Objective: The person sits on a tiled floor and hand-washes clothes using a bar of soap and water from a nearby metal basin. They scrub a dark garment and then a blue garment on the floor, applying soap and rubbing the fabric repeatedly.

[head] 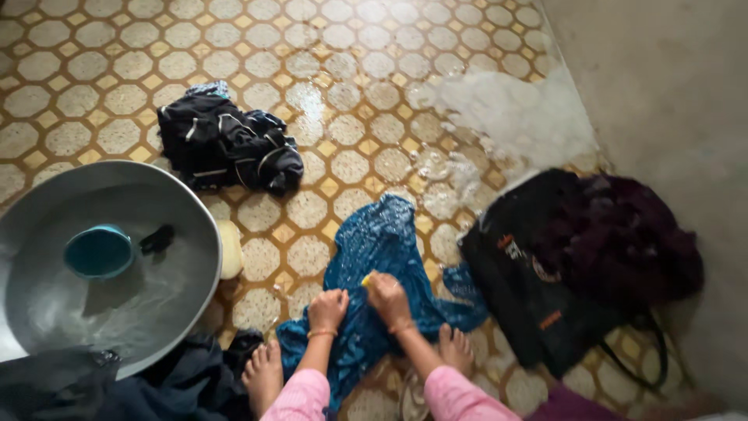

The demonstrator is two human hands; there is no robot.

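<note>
A wet blue patterned cloth point(382, 249) lies spread on the tiled floor between my bare feet. My left hand point(328, 309) is a fist that bunches and presses the cloth near its lower part. My right hand point(387, 297) is closed beside it on the same cloth, with a small yellow thing, probably a soap bar point(366, 278), just showing under its fingers. Both wrists wear bangles and pink sleeves.
A large metal basin point(156, 195) at left holds water and a teal mug point(99, 251). A black striped garment point(230, 146) lies beyond it. Dark clothes point(592, 257) are heaped at right by the wall, soap foam point(514, 117) above them. More dark cloth point(179, 382) lies by my left foot.
</note>
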